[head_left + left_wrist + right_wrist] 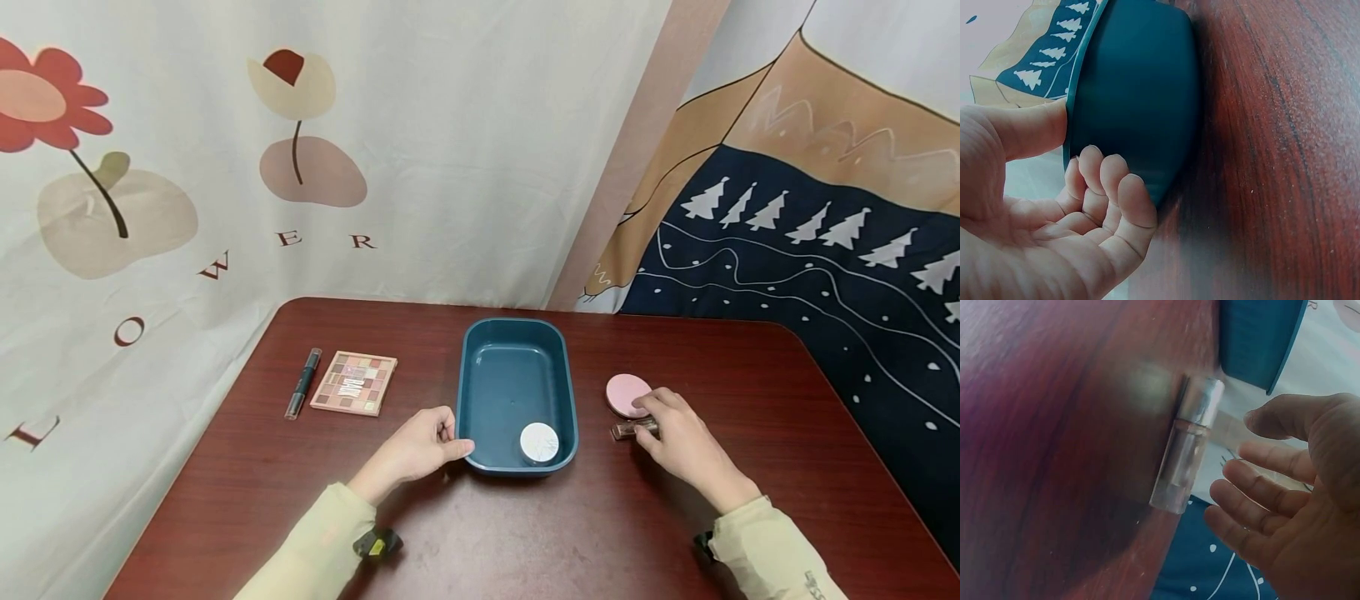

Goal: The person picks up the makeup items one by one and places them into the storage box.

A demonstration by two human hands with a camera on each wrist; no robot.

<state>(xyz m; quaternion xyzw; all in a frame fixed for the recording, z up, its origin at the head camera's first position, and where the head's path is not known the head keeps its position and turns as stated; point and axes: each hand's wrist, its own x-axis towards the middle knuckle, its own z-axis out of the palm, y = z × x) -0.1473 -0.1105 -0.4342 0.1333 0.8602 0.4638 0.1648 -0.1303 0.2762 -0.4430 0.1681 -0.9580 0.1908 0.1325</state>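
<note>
A blue plastic tray (517, 462) stands mid-table with a small round white-topped container (539, 442) inside, near its front right corner. My left hand (423, 446) grips the tray's left rim near the front, thumb over the edge. In the left wrist view its fingers (1132, 197) curl against the outer wall. To the right, my right hand (686, 442) hovers over a lip gloss tube (1188, 453) with a clear body and shiny cap. Its fingers (1266, 494) are loosely bent and apart from the tube. A round pink compact (627, 394) lies just behind the tube, partly covered by the hand.
On the left of the brown table (525, 533) lie an eyeshadow palette (355, 383) and a dark, slim makeup stick (303, 383). Printed curtains (450, 167) hang right behind the table's far edge and along its right side.
</note>
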